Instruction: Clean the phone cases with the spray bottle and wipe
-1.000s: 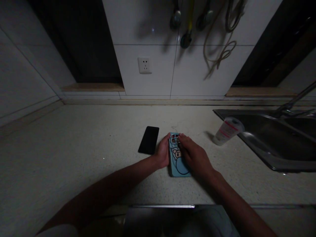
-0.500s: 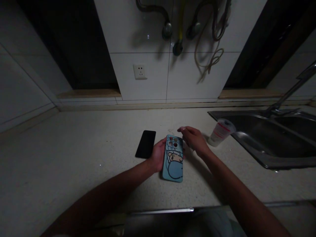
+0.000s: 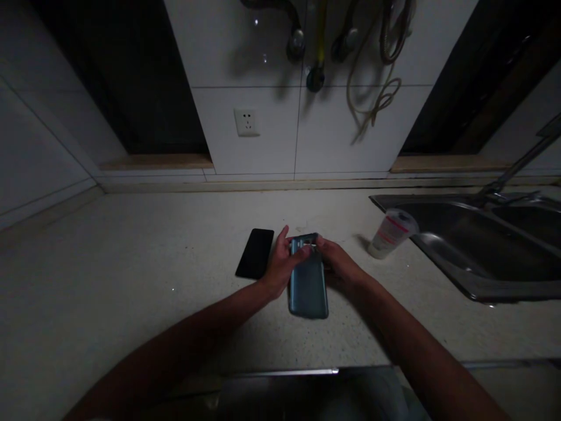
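Observation:
A blue phone case [image 3: 309, 289] is held above the counter, its plain inner side facing me and its camera cutouts at the far end. My left hand [image 3: 280, 263] grips its left edge, with the thumb lying across the inside near the cutouts. At the upper right corner, my right hand [image 3: 339, 260] is closed on the case; some of its fingers are hidden behind it. Just left of my left hand, a black phone [image 3: 255, 253] lies flat on the counter, dark side up.
A clear plastic cup [image 3: 392, 233] with red print stands on the speckled counter [image 3: 131, 263], right of my hands. Beyond it is a steel sink [image 3: 464, 248] with a faucet [image 3: 517, 164]. The tiled back wall carries a socket [image 3: 246, 123], pipes and a looped cord [image 3: 381, 102].
The phone case has been turned over, from its printed cartoon back to its plain inside. My right hand, raised beside it before, now grips its upper corner.

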The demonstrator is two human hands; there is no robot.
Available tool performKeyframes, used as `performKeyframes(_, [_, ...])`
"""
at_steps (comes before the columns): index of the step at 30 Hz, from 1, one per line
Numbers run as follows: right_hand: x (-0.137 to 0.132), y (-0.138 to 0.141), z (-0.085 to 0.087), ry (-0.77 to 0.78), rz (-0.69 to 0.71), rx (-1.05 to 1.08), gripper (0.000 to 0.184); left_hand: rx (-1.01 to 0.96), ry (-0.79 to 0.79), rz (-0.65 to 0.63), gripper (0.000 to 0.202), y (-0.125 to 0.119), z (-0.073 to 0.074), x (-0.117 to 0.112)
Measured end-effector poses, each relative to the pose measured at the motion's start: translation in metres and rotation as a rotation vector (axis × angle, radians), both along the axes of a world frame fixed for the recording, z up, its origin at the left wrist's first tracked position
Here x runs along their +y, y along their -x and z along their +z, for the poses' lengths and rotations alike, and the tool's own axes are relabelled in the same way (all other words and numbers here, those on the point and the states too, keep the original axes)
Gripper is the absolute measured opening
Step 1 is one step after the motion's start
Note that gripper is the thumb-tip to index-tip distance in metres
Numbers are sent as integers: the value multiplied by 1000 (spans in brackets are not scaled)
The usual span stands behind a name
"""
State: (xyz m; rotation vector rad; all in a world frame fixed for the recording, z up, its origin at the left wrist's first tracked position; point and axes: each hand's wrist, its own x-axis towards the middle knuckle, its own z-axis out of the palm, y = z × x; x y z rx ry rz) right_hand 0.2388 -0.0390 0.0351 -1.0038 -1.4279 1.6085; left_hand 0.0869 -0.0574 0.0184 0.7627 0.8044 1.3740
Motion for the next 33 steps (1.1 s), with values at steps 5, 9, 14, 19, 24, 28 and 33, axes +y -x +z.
performKeyframes(5, [14, -6, -8, -108, -249, -108, 38, 281, -36, 18, 73, 5, -5, 7])
performKeyframes(9, [24, -15, -15, -304, -421, -330, 24, 628, -333, 18, 65, 18, -11, 16])
performKeyframes(14, [23, -21, -19, -508, -449, -611, 26, 1339, -567, 143, 52, 42, -4, 24])
performKeyframes(19, [14, -18, -16, -507, -249, -871, 45, 1853, -575, 209, 40, 56, 16, 28])
performKeyframes(24, [8, -16, -7, -495, -183, -1138, 44, 2121, -149, 176, 75, 70, 31, 29])
performKeyframes(28, [7, -17, -1, -444, -333, -1210, 54, 2051, 61, 31, 78, 82, 37, 36])
performKeyframes(33, [9, -19, -4, -466, -439, -1117, 50, 1848, 104, 59, 70, 88, 32, 42])
